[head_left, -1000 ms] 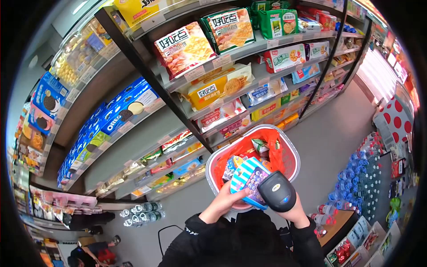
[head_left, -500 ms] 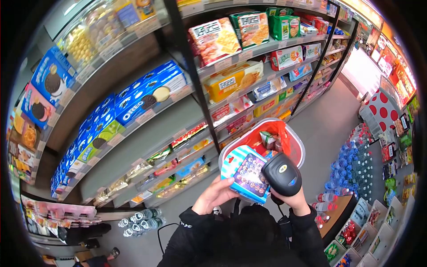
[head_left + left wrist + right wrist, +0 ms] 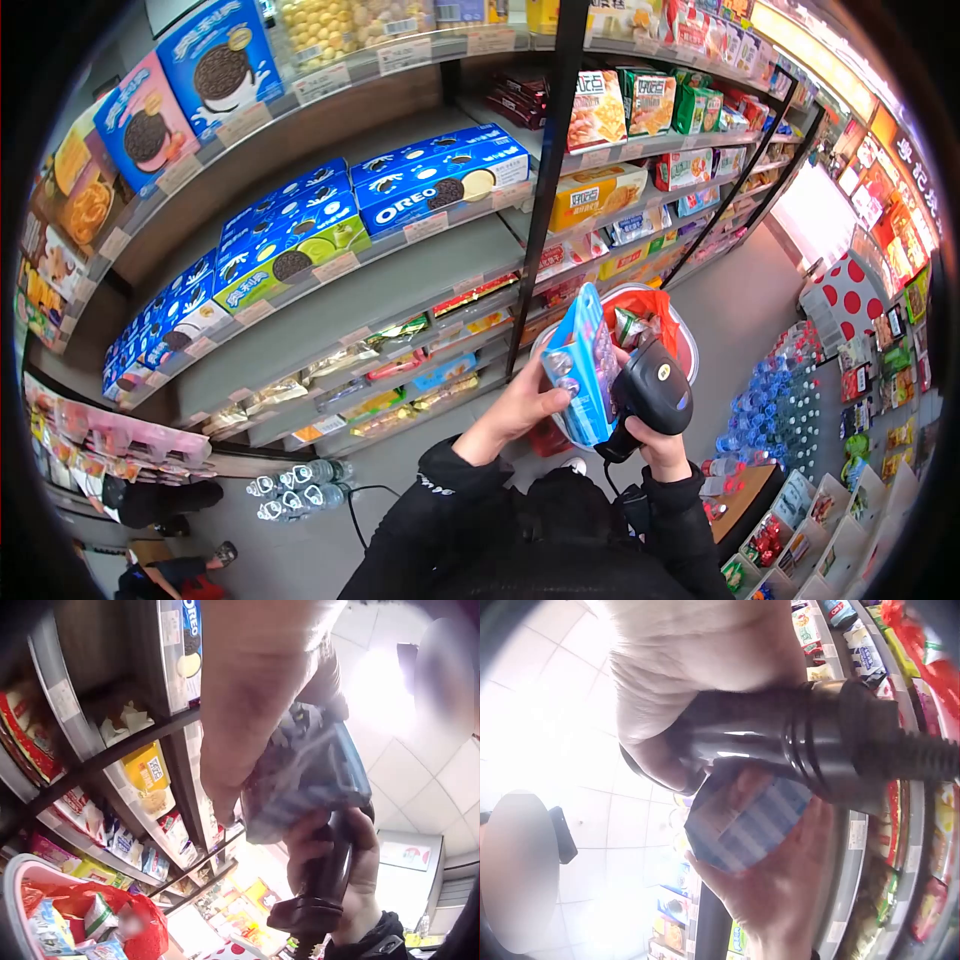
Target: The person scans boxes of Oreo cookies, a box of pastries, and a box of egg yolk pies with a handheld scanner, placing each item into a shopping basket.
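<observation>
My left hand point(image 3: 510, 412) grips a blue-and-white striped snack bag point(image 3: 590, 375) by its side, thumb toward me. Turned partly edge-on, the bag stands up in front of my chest. A black handheld barcode scanner point(image 3: 656, 385) is in my right hand point(image 3: 660, 450), its head close beside the bag. In the left wrist view my right fingers wrap the scanner's handle point(image 3: 328, 859), below the bag. The right wrist view shows the scanner's cable end point(image 3: 855, 742) and the striped bag point(image 3: 761, 825) behind it. Beyond both hands is a basket point(image 3: 684, 335) lined with a red plastic bag point(image 3: 658, 303).
Shelves of Oreo boxes point(image 3: 440, 180) and biscuit packs point(image 3: 598, 195) rise ahead and left. Shrink-wrapped water bottles point(image 3: 300, 488) stand on the floor at left, more bottles point(image 3: 765, 400) at right. Snack bins point(image 3: 830, 500) sit at lower right. A person point(image 3: 160, 575) is at lower left.
The snack bag has turned from its printed face toward edge-on. Both hands and the scanner shift slightly right in view, while the head view swings left, showing more Oreo shelf.
</observation>
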{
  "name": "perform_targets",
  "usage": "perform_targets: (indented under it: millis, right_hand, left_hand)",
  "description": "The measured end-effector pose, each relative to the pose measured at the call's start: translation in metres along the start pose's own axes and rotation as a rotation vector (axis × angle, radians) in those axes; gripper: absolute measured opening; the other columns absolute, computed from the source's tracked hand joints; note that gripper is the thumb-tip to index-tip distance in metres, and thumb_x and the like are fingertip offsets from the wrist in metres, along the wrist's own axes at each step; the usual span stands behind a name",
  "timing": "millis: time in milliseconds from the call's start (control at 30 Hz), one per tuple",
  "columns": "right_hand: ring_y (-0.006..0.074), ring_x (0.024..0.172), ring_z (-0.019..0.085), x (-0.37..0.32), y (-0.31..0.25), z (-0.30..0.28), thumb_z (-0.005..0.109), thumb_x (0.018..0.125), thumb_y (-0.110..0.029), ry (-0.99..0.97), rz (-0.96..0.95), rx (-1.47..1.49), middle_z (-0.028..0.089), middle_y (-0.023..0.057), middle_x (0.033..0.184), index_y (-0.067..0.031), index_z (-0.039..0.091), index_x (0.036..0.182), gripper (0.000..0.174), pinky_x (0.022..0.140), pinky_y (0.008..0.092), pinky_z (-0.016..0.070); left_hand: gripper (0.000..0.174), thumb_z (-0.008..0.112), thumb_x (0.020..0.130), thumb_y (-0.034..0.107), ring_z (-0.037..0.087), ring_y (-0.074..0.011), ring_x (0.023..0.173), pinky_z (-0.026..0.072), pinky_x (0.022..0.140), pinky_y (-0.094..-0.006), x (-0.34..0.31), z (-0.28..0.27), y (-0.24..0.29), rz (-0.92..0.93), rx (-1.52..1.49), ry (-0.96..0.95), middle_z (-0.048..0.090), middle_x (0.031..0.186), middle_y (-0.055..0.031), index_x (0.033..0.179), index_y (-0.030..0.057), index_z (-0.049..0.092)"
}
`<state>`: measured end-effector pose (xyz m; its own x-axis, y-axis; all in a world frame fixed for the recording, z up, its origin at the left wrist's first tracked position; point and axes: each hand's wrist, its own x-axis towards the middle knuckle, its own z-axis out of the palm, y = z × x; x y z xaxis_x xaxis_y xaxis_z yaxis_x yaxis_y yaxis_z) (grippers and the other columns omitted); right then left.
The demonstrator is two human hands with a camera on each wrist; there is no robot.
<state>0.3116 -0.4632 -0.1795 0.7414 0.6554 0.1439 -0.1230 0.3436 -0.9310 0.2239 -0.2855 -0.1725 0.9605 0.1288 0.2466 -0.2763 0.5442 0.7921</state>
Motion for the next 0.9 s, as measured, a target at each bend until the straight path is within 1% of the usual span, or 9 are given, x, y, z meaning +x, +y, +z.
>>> perform_targets:
  millis: [33, 100, 167, 367, 500, 633, 700, 733, 900]
  right_hand:
    - [0.0179, 0.100, 0.049, 0.002, -0.002, 0.001, 0.066, 0.060, 0.006, -0.021, -0.008, 0.012, 0.053, 0.0057, 0.105, -0.0030, 0.042, 0.116, 0.061, 0.089, 0.0317, 0.0357]
    - [0.0200, 0.084, 0.055, 0.005, -0.016, 0.009, 0.064, 0.063, 0.001, 0.004, 0.047, 0.117, 0.053, 0.0083, 0.104, -0.0009, 0.040, 0.118, 0.060, 0.071, 0.0311, 0.0460]
    - [0.0178, 0.076, 0.056, 0.013, -0.019, 0.011, 0.065, 0.064, -0.006, 0.061, -0.051, 0.092, 0.053, 0.0090, 0.100, 0.0008, 0.037, 0.121, 0.063, 0.062, 0.0278, 0.0461]
    - [0.0157, 0.072, 0.056, 0.013, -0.041, -0.015, 0.065, 0.066, -0.009, -0.152, 0.074, 0.063, 0.054, 0.0102, 0.095, 0.0022, 0.035, 0.123, 0.066, 0.061, 0.0248, 0.0439]
    - [0.0197, 0.068, 0.053, 0.015, -0.029, -0.034, 0.059, 0.065, -0.012, -0.011, 0.070, -0.051, 0.052, 0.0078, 0.090, 0.0037, 0.041, 0.116, 0.056, 0.059, 0.0291, 0.0438]
    - [0.0220, 0.069, 0.053, 0.021, -0.021, -0.061, 0.058, 0.065, -0.009, 0.096, -0.025, 0.034, 0.050, 0.0077, 0.091, 0.0013, 0.045, 0.109, 0.047, 0.057, 0.0313, 0.0449]
    - [0.0201, 0.088, 0.053, 0.023, -0.030, -0.066, 0.060, 0.064, -0.007, 0.102, 0.025, 0.165, 0.055, 0.0084, 0.097, 0.0005, 0.047, 0.109, 0.048, 0.080, 0.0317, 0.0413]
    - [0.0207, 0.075, 0.055, 0.027, -0.041, -0.058, 0.059, 0.065, -0.009, 0.028, 0.023, 0.205, 0.054, 0.0096, 0.088, 0.0009, 0.048, 0.101, 0.039, 0.066, 0.0310, 0.0450]
    - [0.0202, 0.065, 0.054, 0.032, -0.043, -0.072, 0.059, 0.066, -0.010, 0.097, 0.051, 0.241, 0.054, 0.0106, 0.081, 0.0014, 0.048, 0.098, 0.035, 0.056, 0.0296, 0.0446]
  left_hand:
    - [0.081, 0.067, 0.070, 0.039, 0.038, -0.0181, 0.114, 0.0319, 0.094, -0.0333, 0.006, 0.006, 0.002, 0.018, -0.007, -0.001, 0.039, 0.121, -0.0089, 0.128, 0.0036, 0.023]
    - [0.080, 0.065, 0.073, 0.036, 0.042, -0.0189, 0.110, 0.0352, 0.091, -0.0336, 0.019, 0.015, 0.001, -0.004, -0.139, 0.043, 0.041, 0.119, -0.0099, 0.130, 0.0037, 0.020]
    - [0.075, 0.064, 0.075, 0.033, 0.047, -0.0183, 0.103, 0.0385, 0.089, -0.0333, 0.035, 0.019, -0.010, 0.032, -0.144, 0.088, 0.043, 0.115, -0.0103, 0.129, 0.0046, 0.020]
    - [0.080, 0.067, 0.073, 0.032, 0.046, -0.0177, 0.103, 0.0388, 0.088, -0.0329, 0.059, 0.030, -0.029, 0.052, -0.036, 0.257, 0.042, 0.114, -0.0098, 0.129, 0.0050, 0.017]
    - [0.080, 0.064, 0.075, 0.037, 0.041, -0.0171, 0.108, 0.0360, 0.090, -0.0323, 0.073, 0.029, -0.052, 0.033, 0.048, 0.299, 0.039, 0.117, -0.0102, 0.130, 0.0054, 0.015]
    - [0.070, 0.058, 0.081, 0.029, 0.041, -0.0169, 0.109, 0.0356, 0.090, -0.0319, 0.077, 0.029, -0.049, -0.062, -0.264, 0.195, 0.037, 0.121, -0.0098, 0.131, 0.0052, 0.015]
    - [0.072, 0.063, 0.078, 0.027, 0.044, -0.0176, 0.107, 0.0365, 0.089, -0.0305, 0.081, 0.027, -0.055, -0.179, -0.262, 0.198, 0.041, 0.119, -0.0096, 0.129, 0.0039, 0.018]
    - [0.070, 0.067, 0.075, 0.025, 0.047, -0.0173, 0.104, 0.0379, 0.088, -0.0303, 0.083, 0.027, -0.053, -0.212, -0.232, 0.211, 0.046, 0.115, -0.0091, 0.125, 0.0015, 0.024]
    - [0.058, 0.065, 0.075, 0.026, 0.050, -0.0151, 0.100, 0.0388, 0.087, -0.0301, 0.099, 0.033, -0.074, -0.205, -0.166, 0.202, 0.050, 0.110, -0.0071, 0.118, 0.0002, 0.035]
